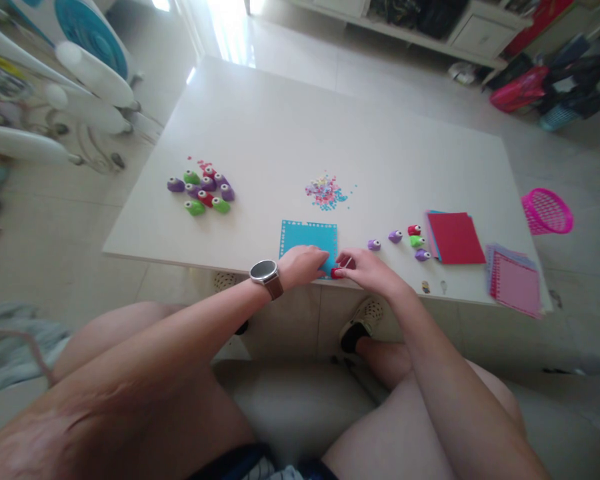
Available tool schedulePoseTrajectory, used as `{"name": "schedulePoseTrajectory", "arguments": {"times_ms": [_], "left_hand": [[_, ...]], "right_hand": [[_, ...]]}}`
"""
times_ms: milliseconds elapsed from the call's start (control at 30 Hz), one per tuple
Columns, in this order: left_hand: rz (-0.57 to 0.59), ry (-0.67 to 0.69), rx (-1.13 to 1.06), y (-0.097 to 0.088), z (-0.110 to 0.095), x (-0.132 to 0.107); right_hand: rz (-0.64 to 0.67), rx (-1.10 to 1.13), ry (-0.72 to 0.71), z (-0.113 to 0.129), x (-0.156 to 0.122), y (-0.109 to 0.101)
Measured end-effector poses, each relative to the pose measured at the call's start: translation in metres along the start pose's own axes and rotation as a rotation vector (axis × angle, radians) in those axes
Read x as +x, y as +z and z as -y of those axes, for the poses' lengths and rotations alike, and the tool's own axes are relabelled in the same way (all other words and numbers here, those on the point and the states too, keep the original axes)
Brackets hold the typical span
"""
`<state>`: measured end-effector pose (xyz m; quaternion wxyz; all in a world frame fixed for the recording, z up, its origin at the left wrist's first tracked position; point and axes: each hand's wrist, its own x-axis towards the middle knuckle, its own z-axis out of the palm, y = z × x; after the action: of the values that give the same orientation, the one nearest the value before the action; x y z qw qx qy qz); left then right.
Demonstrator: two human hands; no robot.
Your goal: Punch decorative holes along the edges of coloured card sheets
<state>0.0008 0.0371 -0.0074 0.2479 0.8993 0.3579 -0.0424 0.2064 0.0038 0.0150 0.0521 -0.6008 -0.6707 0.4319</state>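
A blue paper square (pixel 305 240) with punched holes along its edges lies near the front edge of the white table (pixel 280 133). My left hand (pixel 305 265), with a watch on its wrist, presses down on the sheet's near right part, fingers curled. My right hand (pixel 367 267) is closed around a small red craft punch (pixel 341 269) at the sheet's near right corner. A heap of tiny coloured punched bits (pixel 325 191) lies just beyond the sheet.
Several purple, green and red punches (pixel 203 190) cluster at the table's left. More punches (pixel 405 240) sit to the right, next to red paper sheets (pixel 455 237) and pink patterned sheets (pixel 516 280). A pink basket (pixel 547 211) stands on the floor.
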Motion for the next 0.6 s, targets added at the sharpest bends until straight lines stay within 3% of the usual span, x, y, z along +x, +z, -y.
{"name": "schedulePoseTrajectory", "arguments": {"times_ms": [600], "left_hand": [[0.013, -0.006, -0.004, -0.0024, -0.0010, -0.0001]], "right_hand": [[0.045, 0.014, 0.051, 0.0038, 0.0014, 0.0004]]}}
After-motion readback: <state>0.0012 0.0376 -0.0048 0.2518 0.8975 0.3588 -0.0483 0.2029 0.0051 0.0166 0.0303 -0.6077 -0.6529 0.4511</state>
